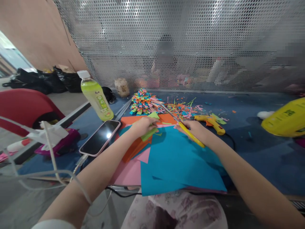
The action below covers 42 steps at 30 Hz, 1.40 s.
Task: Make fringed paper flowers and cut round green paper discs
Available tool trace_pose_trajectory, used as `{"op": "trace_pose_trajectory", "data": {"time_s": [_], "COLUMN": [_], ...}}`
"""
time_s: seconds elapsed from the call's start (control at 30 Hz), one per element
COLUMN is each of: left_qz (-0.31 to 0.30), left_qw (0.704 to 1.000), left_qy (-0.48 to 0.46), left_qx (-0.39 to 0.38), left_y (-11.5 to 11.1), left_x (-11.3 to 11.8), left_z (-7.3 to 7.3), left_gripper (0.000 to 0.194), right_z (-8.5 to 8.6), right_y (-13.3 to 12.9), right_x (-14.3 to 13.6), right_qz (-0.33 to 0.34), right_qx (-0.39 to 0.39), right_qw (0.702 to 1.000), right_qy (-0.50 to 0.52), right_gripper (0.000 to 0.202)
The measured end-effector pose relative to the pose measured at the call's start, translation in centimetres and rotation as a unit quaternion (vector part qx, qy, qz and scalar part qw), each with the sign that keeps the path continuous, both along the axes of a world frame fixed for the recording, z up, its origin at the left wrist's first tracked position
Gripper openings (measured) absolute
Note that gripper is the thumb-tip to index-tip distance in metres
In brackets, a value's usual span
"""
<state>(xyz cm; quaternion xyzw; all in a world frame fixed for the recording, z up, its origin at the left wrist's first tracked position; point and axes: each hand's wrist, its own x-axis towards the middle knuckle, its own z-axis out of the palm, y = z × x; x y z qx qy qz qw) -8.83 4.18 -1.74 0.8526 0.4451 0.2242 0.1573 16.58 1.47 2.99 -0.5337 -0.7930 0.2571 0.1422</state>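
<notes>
My left hand (142, 126) is closed on a piece of light green paper (153, 115), which shows above and below the fingers. In my right hand (193, 129) is a slim yellow-handled blade tool (196, 140); its long, thin metal end points up and left toward the paper tree. Whether it is a knife or scissors I cannot tell. Large blue paper sheets (177, 159) lie under the hands, over pink paper (126, 173) and orange paper (135, 152). Just beyond stands a cone-shaped tree of colourful paper strips (142, 103).
Paper scraps (183, 109) are heaped right of the tree. A yellow glue gun (212, 122) lies by my right hand. At left are a phone (100, 138) with a cable, a drink bottle (96, 98) and a tissue pack (56, 140). A yellow container (287, 119) is at far right.
</notes>
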Motion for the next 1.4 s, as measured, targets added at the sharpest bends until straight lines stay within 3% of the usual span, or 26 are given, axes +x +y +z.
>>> {"op": "trace_pose_trajectory", "data": {"time_s": [0.17,0.37,0.47,0.57,0.7,0.77,0.9,1.0,1.27,1.4], "left_qz": [0.038,0.109,0.123,0.096,0.055,0.073,0.136,0.139,0.148,0.200], "left_qw": [0.994,0.967,0.970,0.989,0.998,0.997,0.991,0.990,0.988,0.959], "left_qy": [-0.099,-0.230,-0.208,-0.105,-0.014,-0.013,-0.004,0.006,-0.039,-0.199], "left_qx": [-0.003,0.006,0.024,0.044,0.018,0.000,0.012,0.031,0.036,0.004], "left_y": [0.0,0.7,0.8,0.2,-1.1,-1.5,-1.6,-1.4,-0.6,0.1], "left_x": [-0.1,-0.3,-0.1,0.2,0.6,0.9,1.6,2.0,1.8,1.3], "left_z": [0.0,-0.1,-0.4,-0.2,0.2,0.2,-0.3,-0.7,-1.3,-1.2], "left_gripper": [0.032,0.042,0.035,0.028,0.045,0.047,0.028,0.021,0.025,0.017], "right_z": [-0.1,-0.1,-0.1,-0.1,-0.5,-0.7,-0.7,-0.8,-0.8,-0.5], "right_y": [0.1,0.4,0.4,0.4,0.7,0.8,0.8,0.9,0.9,0.7], "right_x": [0.0,0.1,0.1,0.1,0.3,0.3,0.3,0.3,0.5,0.6], "right_qz": [-0.003,-0.005,-0.001,0.000,0.002,0.003,-0.002,-0.004,-0.007,-0.022], "right_qx": [0.003,0.010,0.026,0.040,0.039,0.033,0.041,0.044,0.053,0.064], "right_qw": [1.000,1.000,0.999,0.998,0.999,0.999,0.999,0.998,0.998,0.997], "right_qy": [-0.015,-0.018,-0.035,-0.044,-0.025,-0.021,-0.035,-0.034,-0.024,-0.021], "right_gripper": [0.045,0.044,0.044,0.043,0.044,0.044,0.045,0.044,0.046,0.047]}}
